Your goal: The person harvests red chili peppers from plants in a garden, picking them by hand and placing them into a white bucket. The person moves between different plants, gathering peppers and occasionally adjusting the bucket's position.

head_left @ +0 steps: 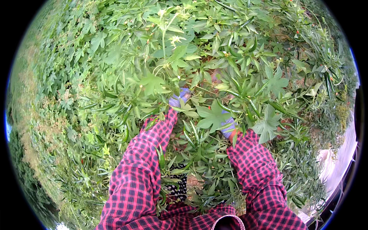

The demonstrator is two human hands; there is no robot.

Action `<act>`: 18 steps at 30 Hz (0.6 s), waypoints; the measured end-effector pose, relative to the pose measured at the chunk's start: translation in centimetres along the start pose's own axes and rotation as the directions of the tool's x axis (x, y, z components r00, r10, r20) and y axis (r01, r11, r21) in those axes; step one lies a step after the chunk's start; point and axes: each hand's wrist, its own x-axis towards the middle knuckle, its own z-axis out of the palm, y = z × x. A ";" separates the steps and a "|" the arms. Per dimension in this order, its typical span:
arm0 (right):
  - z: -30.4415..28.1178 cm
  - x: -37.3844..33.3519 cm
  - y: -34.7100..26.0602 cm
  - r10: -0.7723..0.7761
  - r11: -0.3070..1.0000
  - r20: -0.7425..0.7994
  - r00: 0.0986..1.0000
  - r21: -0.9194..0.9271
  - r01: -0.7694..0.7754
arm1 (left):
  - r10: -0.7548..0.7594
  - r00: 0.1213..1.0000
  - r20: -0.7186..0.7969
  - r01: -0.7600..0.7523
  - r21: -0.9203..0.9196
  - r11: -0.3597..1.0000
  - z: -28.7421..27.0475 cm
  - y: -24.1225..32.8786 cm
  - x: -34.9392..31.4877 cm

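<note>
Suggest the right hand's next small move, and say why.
Probably nudge the broad lobed leaf aside with the right hand. The leaf overlaps part of the hand, foliage hides the fingers, and a slender green pepper shows just above, so a clearer view would likely help.

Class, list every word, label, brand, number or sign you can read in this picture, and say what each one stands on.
None: no readable text shows anywhere.
Checked sleeves: pattern only.
Left hand and right hand: partly hidden by leaves; no lettering shows.
Dark spotted cloth: pale marks, too small to make out, no word readable.
Pale sheeting at the right: no lettering seen.
</note>
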 end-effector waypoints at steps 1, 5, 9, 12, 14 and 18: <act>0.1 -0.4 0.7 -0.124 0.853 0.147 0.981 0.522 0.030 | -0.095 0.995 -0.034 0.094 -0.046 0.995 -0.2 0.1 -0.4; 0.5 -4.2 -3.2 -0.305 0.108 0.139 0.942 0.988 -0.110 | -0.300 0.948 -0.108 0.310 0.083 0.947 -0.4 4.8 -2.0; 1.4 -7.9 -8.0 -0.332 0.073 0.018 0.943 0.997 0.007 | 0.043 0.976 -0.216 0.082 0.537 0.840 -1.2 9.3 -2.2; 1.4 -11.3 -10.0 -0.141 -0.049 0.006 0.990 0.999 -0.013 | -0.219 0.974 -0.055 0.226 0.279 0.933 -2.6 16.6 -3.3; 3.0 -12.8 -10.7 -0.025 -0.014 -0.047 0.999 0.999 0.046 | -0.166 0.982 -0.090 0.189 0.454 0.871 -4.2 21.3 -4.8; 4.6 -19.5 -14.1 0.025 0.240 0.021 0.999 0.970 -0.026 | 0.232 0.937 -0.260 -0.035 0.592 0.805 -7.7 25.2 -9.2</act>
